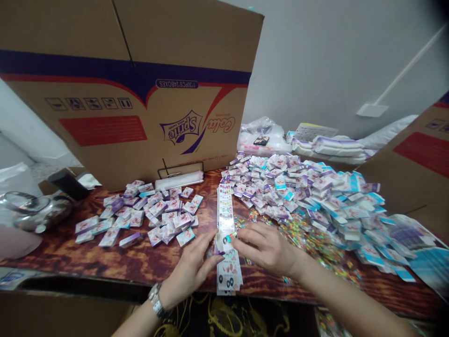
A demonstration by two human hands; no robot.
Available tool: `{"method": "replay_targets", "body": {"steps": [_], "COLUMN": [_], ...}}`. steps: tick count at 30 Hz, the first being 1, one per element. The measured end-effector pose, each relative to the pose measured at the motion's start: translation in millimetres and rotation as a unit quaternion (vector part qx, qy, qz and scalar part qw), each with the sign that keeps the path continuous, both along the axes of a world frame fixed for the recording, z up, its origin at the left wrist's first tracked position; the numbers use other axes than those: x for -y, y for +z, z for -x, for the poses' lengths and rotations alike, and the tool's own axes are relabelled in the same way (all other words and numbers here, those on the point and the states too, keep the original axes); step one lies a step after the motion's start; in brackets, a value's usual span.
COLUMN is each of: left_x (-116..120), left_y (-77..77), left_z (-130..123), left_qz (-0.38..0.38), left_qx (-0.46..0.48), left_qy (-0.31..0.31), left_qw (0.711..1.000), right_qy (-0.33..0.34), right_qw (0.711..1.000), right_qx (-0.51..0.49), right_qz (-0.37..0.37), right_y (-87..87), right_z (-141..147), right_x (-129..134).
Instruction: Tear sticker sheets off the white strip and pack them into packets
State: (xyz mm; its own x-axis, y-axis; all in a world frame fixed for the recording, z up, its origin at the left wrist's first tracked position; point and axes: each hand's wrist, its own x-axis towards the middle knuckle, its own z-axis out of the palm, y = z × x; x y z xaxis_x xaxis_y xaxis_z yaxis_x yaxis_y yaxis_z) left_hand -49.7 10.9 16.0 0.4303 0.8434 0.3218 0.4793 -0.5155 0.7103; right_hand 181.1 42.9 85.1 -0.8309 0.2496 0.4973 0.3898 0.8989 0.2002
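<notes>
My left hand [197, 262] is closed around a small white-and-purple carton [216, 247] near the table's front edge. Beside the carton's end, the fingers of my right hand [268, 248] pinch a small packet of coloured candy [229, 238], partly hidden by the fingertips. Under both hands runs a strip of printed stickers [225, 206], with more sticker sheets [228, 276] overlapping at the table's edge. Loose packets of bright candy [312, 238] lie to the right, partly behind my right forearm.
Several small closed cartons [168, 210] are scattered on the left of the table [154, 262]. A large heap of cartons [298, 187] spreads across the right. Behind stands a big cardboard box [140, 103]; another box [417, 168] is at right. A metal kettle [31, 210] sits far left.
</notes>
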Motion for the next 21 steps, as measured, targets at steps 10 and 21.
{"method": "replay_targets", "body": {"steps": [10,21], "left_x": [2,7], "left_y": [10.6,7.5], "left_z": [0,-5], "left_qz": [-0.057,-0.096], "left_qx": [-0.101,-0.086], "left_qy": [-0.030,0.008], "left_qw": [0.993,0.992], "right_qy": [0.035,0.022], "right_qw": [0.991,0.992], "right_qx": [0.118,0.121], "right_qz": [-0.043,0.013], "right_y": [10.5,-2.2], "right_z": [5,6], "right_x": [-1,5]}}
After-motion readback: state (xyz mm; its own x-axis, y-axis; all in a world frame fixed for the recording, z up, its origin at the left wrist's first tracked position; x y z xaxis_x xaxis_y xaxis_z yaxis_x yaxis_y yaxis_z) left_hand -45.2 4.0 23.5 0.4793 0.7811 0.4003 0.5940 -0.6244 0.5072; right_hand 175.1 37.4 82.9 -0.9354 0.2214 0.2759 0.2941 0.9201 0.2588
